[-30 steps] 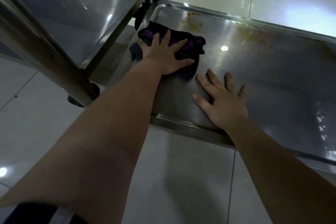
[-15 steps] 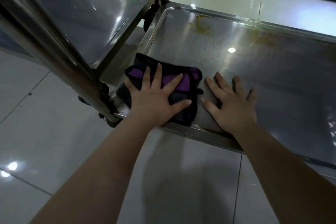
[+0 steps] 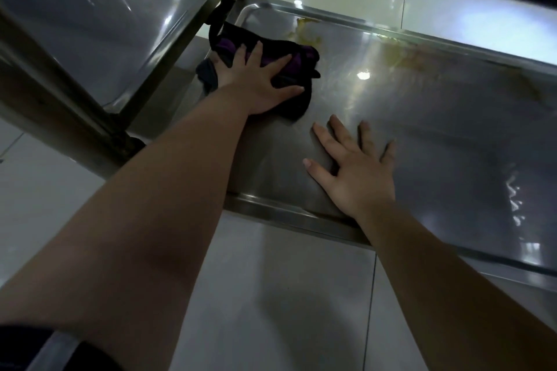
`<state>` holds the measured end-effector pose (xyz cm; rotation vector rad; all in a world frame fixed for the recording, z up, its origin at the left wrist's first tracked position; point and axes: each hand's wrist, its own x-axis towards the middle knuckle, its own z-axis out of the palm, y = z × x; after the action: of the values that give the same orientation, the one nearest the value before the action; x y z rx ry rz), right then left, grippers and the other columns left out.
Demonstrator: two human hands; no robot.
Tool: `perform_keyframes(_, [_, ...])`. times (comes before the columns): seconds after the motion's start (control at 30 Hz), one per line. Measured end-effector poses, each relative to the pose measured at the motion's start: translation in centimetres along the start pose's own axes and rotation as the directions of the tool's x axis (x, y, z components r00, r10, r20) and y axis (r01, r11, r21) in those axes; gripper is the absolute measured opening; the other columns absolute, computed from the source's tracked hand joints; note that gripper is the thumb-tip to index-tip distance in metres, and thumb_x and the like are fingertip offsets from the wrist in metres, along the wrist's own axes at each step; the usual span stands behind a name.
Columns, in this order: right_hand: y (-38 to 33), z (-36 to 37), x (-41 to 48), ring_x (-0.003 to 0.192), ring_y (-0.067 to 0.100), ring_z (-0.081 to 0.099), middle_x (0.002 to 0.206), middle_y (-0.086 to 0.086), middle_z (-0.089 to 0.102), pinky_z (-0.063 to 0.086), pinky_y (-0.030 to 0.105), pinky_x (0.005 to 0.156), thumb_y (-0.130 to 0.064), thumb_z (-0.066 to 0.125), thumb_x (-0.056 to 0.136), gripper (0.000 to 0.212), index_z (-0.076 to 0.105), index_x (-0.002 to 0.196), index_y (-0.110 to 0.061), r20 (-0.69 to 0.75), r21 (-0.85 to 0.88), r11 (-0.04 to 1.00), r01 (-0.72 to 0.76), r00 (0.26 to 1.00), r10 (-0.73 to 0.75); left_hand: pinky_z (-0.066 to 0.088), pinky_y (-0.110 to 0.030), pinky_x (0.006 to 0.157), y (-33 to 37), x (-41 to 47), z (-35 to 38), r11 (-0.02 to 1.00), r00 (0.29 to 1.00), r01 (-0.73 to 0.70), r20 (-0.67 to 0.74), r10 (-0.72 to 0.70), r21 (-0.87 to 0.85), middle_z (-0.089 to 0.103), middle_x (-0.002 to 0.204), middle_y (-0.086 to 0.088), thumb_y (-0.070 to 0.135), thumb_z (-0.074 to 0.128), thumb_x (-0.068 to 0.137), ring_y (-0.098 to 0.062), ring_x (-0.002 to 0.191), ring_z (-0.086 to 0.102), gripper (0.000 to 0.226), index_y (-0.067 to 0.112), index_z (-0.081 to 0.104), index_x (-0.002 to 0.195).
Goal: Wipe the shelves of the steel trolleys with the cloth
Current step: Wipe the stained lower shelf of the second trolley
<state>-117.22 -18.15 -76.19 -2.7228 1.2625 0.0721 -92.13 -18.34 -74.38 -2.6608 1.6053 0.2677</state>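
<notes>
Cloth (image 3: 271,41) pressed at far left corner of shelf (image 3: 437,129); wiping judged only part done.

Left hand (image 3: 256,81) is laid flat on the cloth, fingers spread, nothing pinched. Right hand (image 3: 358,178) is braced flat on bare steel near the front rim, fingers spread, apart from the cloth. Yellowish stains (image 3: 304,30) are noted just beyond the cloth and along the back rim, not yet wiped. Whether the next trolley's shelf (image 3: 105,24), at left, has been wiped cannot be told.

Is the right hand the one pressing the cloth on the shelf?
No, the left hand presses flat on the cloth, while the right hand lies spread on the bare steel shelf beside it.
</notes>
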Motion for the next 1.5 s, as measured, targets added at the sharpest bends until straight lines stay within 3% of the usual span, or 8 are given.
perform_keyframes(0.2, [1.3, -0.9, 0.4, 0.150, 0.025, -0.010, 0.162, -0.019, -0.008, -0.006, 0.063, 0.115, -0.080, 0.007, 0.082, 0.072, -0.005, 0.148, -0.055, 0.093, -0.006, 0.998, 0.064, 0.994, -0.063, -0.008, -0.071, 0.106, -0.2, -0.2, 0.2, 1.000, 1.000, 0.009, -0.009, -0.009, 0.000, -0.005, 0.165, 0.002, 0.096, 0.011, 0.067, -0.028, 0.150, -0.004, 0.084, 0.063, -0.003, 0.143])
perform_keyframes(0.33, [7.4, -1.7, -0.5, 0.149, 0.035, -0.008, 0.163, -0.016, -0.009, -0.002, 0.062, 0.116, -0.079, 0.009, 0.083, 0.071, -0.004, 0.149, -0.055, 0.102, 0.013, 0.985, -0.173, 0.980, 0.171, -0.008, -0.072, 0.106, -0.1, -0.2, 0.0, 1.000, 1.000, 0.005, -0.002, -0.005, 0.004, -0.005, 0.165, 0.003, 0.096, 0.010, 0.067, -0.028, 0.150, -0.004, 0.084, 0.064, -0.003, 0.143])
perform_keyframes(0.5, [7.9, -0.5, -1.3, 0.148, 0.039, -0.012, 0.163, -0.013, -0.012, -0.004, 0.062, 0.116, -0.079, -0.004, 0.081, 0.071, -0.014, 0.147, -0.054, 0.032, -0.080, 0.981, -0.178, 0.983, 0.181, -0.006, -0.077, 0.104, 2.7, -0.3, 0.0, 0.997, 0.997, 0.070, 0.026, -0.070, -0.013, -0.007, 0.165, -0.003, 0.093, 0.014, 0.073, -0.037, 0.149, -0.008, 0.079, 0.062, -0.003, 0.144])
perform_keyframes(0.73, [8.6, -0.3, -1.4, 0.149, 0.032, -0.014, 0.162, -0.017, -0.010, -0.008, 0.057, 0.117, -0.083, 0.000, 0.079, 0.079, -0.009, 0.150, -0.051, 0.008, -0.017, 0.982, -0.190, 0.982, 0.190, -0.007, -0.079, 0.102, 14.1, -1.8, 1.4, 0.991, 0.991, -0.132, 0.017, 0.132, -0.005, -0.009, 0.164, -0.004, 0.086, 0.018, 0.081, -0.040, 0.148, -0.011, 0.074, 0.058, 0.000, 0.148])
perform_keyframes(0.97, [8.5, -0.1, -1.3, 0.150, 0.032, -0.010, 0.163, -0.018, -0.005, -0.006, 0.057, 0.117, -0.086, -0.001, 0.075, 0.080, -0.005, 0.149, -0.054, -0.011, -0.006, 0.980, -0.200, 0.980, 0.200, -0.003, -0.074, 0.106, 0.9, -2.0, 0.8, 0.999, 0.998, 0.048, -0.033, -0.049, -0.016, -0.001, 0.165, 0.001, 0.094, 0.012, 0.071, -0.028, 0.150, -0.002, 0.081, 0.062, 0.004, 0.145])
perform_keyframes(1.07, [8.2, 0.1, -1.2, 0.149, 0.035, -0.009, 0.163, -0.016, -0.007, -0.003, 0.060, 0.117, -0.084, -0.004, 0.076, 0.079, -0.008, 0.148, -0.053, 0.002, -0.043, 0.977, -0.208, 0.978, 0.208, -0.006, -0.074, 0.104, 0.0, -4.0, 1.3, 0.990, 0.990, 0.143, -0.021, -0.143, -0.007, -0.003, 0.165, 0.001, 0.095, 0.007, 0.066, -0.031, 0.150, -0.004, 0.084, 0.063, 0.002, 0.143])
perform_keyframes(1.3, [8.3, -0.2, -1.4, 0.149, 0.035, -0.009, 0.163, -0.015, -0.008, -0.003, 0.062, 0.116, -0.081, 0.001, 0.081, 0.075, -0.007, 0.150, -0.051, 0.022, -0.049, 0.979, -0.198, 0.980, 0.199, -0.009, -0.075, 0.101, 10.6, -10.3, 3.7, 0.995, 0.994, -0.103, -0.034, 0.103, -0.007, -0.005, 0.165, -0.002, 0.091, 0.010, 0.073, -0.034, 0.149, -0.007, 0.078, 0.061, 0.002, 0.145])
perform_keyframes(1.5, [8.4, -0.5, -1.5, 0.149, 0.035, -0.004, 0.163, -0.017, -0.001, -0.003, 0.060, 0.117, -0.085, 0.005, 0.077, 0.080, 0.001, 0.150, -0.052, 0.017, 0.007, 0.979, -0.203, 0.979, 0.203, 0.000, -0.070, 0.109, -0.1, -14.2, 3.9, 0.997, 0.993, 0.019, -0.112, -0.026, -0.068, 0.000, 0.165, 0.007, 0.096, 0.012, 0.065, -0.021, 0.150, -0.002, 0.081, 0.068, 0.000, 0.140])
